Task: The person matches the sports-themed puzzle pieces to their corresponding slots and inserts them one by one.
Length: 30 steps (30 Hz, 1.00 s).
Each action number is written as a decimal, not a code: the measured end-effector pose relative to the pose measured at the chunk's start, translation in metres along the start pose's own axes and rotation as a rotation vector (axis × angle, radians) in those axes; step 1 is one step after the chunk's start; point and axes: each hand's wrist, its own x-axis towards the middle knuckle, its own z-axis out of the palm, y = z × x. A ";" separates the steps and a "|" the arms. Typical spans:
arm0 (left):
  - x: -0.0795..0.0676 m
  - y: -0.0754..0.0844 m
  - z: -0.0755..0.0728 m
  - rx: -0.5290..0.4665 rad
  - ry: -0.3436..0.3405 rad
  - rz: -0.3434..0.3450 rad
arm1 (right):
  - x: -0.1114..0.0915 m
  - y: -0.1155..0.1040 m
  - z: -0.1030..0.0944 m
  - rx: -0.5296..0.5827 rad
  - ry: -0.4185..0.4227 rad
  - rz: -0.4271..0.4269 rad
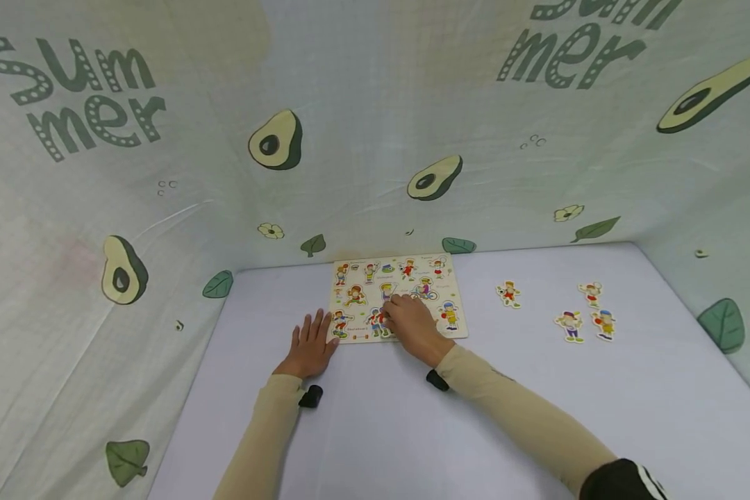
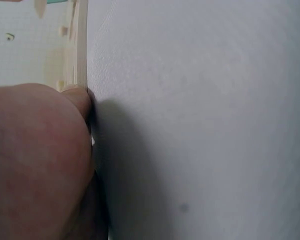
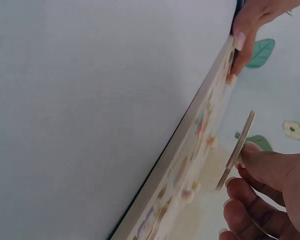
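Note:
A flat wooden puzzle board [image 1: 400,269] with printed cartoon figures lies on the table. My left hand [image 1: 310,348] rests at its left edge with fingers spread, the thumb at the near corner. In the left wrist view that thumb touches the board's side. My right hand [image 1: 411,325] is over the middle of the board. In the right wrist view its thumb and fingers pinch a thin wooden puzzle piece [image 3: 238,147], seen edge-on and raised above the board. Small knobs stick up from the pieces on the board.
Right of the board lie loose puzzle pieces: a ball player [image 1: 509,294] by itself, and a small group with a figure in purple trousers [image 1: 571,326], one in red [image 1: 591,294] and one in yellow [image 1: 604,324]. A printed cloth [image 1: 362,208] hangs behind the table [image 1: 375,417].

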 end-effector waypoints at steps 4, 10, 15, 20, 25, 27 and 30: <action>-0.001 0.002 -0.001 -0.012 -0.003 -0.005 | 0.006 -0.003 0.007 -0.014 0.002 0.010; 0.000 0.003 -0.002 0.000 -0.009 -0.005 | 0.011 -0.007 0.012 -0.060 -0.038 0.035; 0.001 0.002 -0.001 -0.004 -0.005 0.004 | 0.014 -0.008 0.015 -0.082 -0.033 0.039; 0.001 0.002 -0.002 -0.013 -0.006 0.001 | 0.017 -0.009 0.018 -0.099 -0.017 0.042; 0.000 0.001 -0.002 -0.010 -0.011 -0.005 | 0.022 -0.010 0.022 -0.114 -0.049 0.068; 0.000 0.001 -0.001 -0.008 -0.011 -0.007 | 0.024 -0.011 0.023 -0.116 -0.059 0.070; 0.000 0.001 -0.001 0.001 -0.015 -0.011 | 0.027 -0.012 0.024 -0.116 -0.068 0.065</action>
